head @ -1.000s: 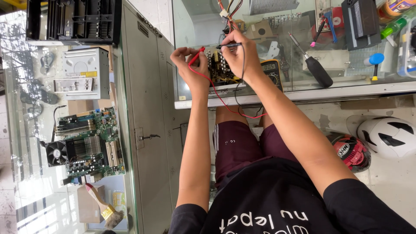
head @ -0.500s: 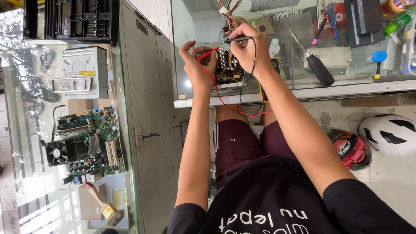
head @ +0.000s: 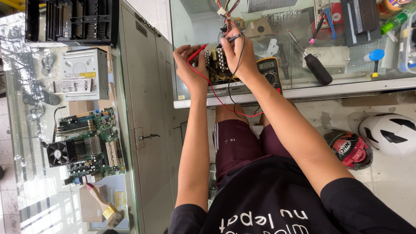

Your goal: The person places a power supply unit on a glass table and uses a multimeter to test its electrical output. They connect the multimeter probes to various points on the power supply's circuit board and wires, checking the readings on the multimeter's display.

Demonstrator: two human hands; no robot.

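Now my left hand [head: 189,65] pinches the red probe [head: 197,53] and my right hand [head: 238,54] the black probe [head: 232,39], both on the circuit board [head: 216,65] on the glass counter [head: 303,91]; the meter [head: 269,71] shows a reading, probing underway.

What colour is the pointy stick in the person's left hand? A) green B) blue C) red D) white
C: the left hand holds a red probe with a red wire running from it, its tip at the circuit board, while the right hand holds a black probe.
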